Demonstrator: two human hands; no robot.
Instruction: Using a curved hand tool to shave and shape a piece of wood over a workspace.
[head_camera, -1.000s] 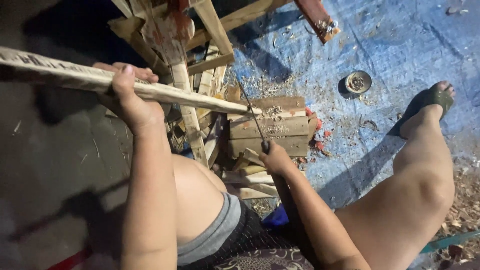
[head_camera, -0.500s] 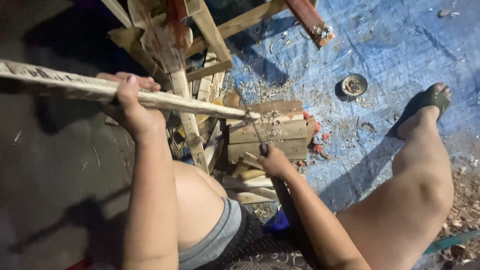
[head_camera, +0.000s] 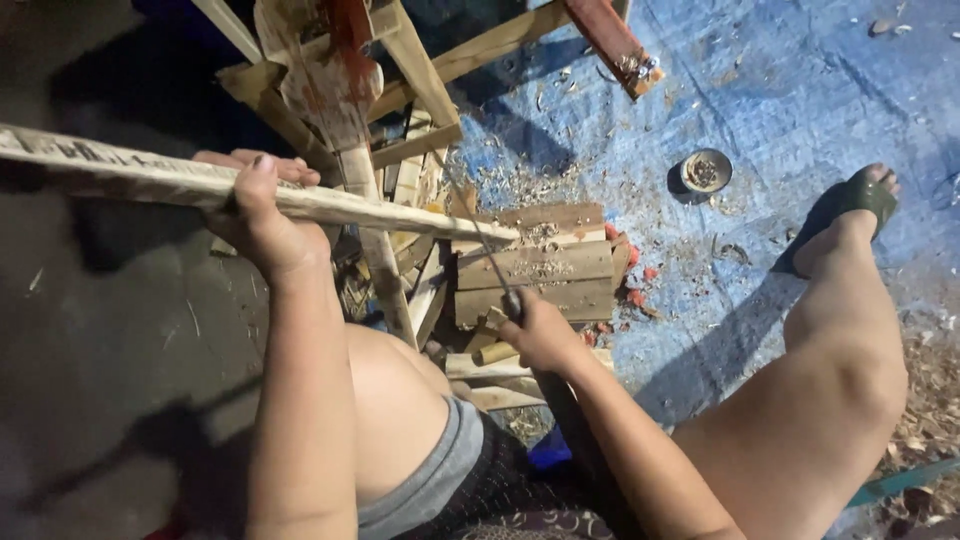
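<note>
Two hands work here. The left hand (head_camera: 262, 225) is closed around one long pale wooden stick (head_camera: 150, 180), which lies across the picture with its thin end resting on a wooden block (head_camera: 535, 262). The right hand (head_camera: 538, 328) is closed around the handle of one thin blade (head_camera: 480, 245) that touches the stick's tip. One small round tin (head_camera: 705, 171) stands on the blue tarp (head_camera: 800, 90), well apart. One foot in a sandal (head_camera: 850, 205) rests there.

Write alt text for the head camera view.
Seen from above, a seated person's left hand grips a long wooden slat while the right hand holds a thin blade against its tip, over stacked wood blocks on a blue tarp.
</note>
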